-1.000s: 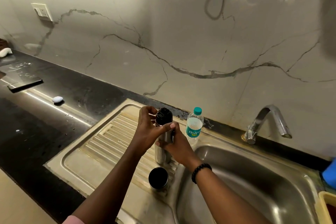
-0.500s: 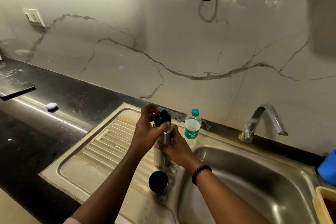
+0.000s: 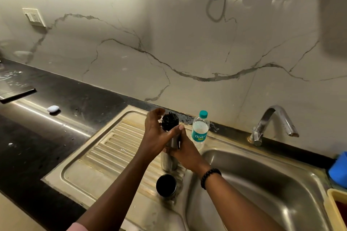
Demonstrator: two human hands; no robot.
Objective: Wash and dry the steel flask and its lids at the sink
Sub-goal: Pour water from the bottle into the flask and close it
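The steel flask (image 3: 170, 157) stands upright on the draining board (image 3: 112, 148), long axis vertical, right hand (image 3: 185, 151) gripping its body from 3 o'clock while the nearer left hand (image 3: 156, 133) curls its fingers (image 3: 159, 112) round the black inner lid (image 3: 169, 121) at 12 o'clock.

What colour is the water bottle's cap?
Teal, on the cap, seen from the head view.

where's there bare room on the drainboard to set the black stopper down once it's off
Free: the ribbed drainboard left of the left hand, and its flat front strip. Crowded: the corner by the basin, where the steel flask, the right hand, the black cup lid and the water bottle sit close together.
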